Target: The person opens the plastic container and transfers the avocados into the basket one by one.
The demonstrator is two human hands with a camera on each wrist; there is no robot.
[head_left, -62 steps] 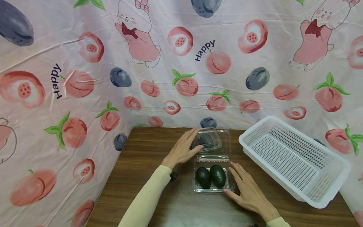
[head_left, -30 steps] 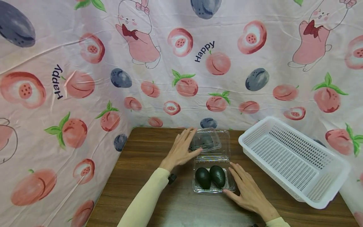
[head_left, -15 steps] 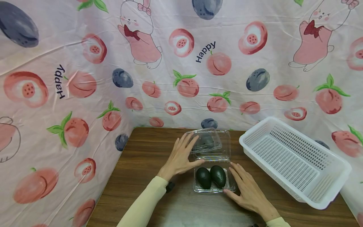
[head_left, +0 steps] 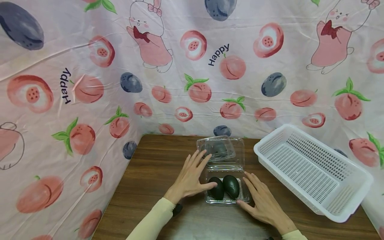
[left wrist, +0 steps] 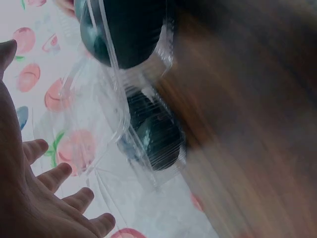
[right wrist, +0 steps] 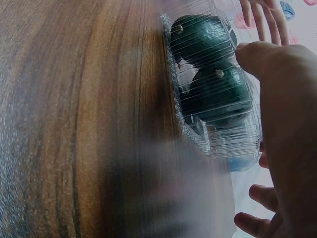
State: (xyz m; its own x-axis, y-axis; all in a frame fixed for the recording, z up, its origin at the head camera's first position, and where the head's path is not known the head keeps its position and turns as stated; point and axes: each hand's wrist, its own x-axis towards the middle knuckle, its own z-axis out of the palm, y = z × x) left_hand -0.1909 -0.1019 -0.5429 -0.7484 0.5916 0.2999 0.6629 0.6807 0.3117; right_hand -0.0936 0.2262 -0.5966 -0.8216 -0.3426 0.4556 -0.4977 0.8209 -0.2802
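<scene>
An opened clear plastic clamshell box (head_left: 212,201) lies on the table, its near half holding two dark green avocados (head_left: 231,186) side by side. My left hand (head_left: 187,178) hovers at the box's left side with fingers extended, its thumb overlapping the left avocado (head_left: 216,193) in the head view. At the box's right side my right hand (head_left: 264,201) rests with spread fingers; the thumb (right wrist: 252,54) is at its rim. Beyond, overlapping the raised lid (head_left: 239,151), is a second clear clamshell (left wrist: 153,181) with dark avocados (left wrist: 158,141) in it.
A white perforated plastic basket (head_left: 303,166) stands at the right of the brown wooden table (head_left: 150,166). A cloth (head_left: 168,76) printed with peaches and rabbits hangs behind the table and along its left side.
My left hand has drawn back from the rear clamshell toward the front box, its thumb coming over the left avocado. The right hand, both boxes and the basket have stayed put.
</scene>
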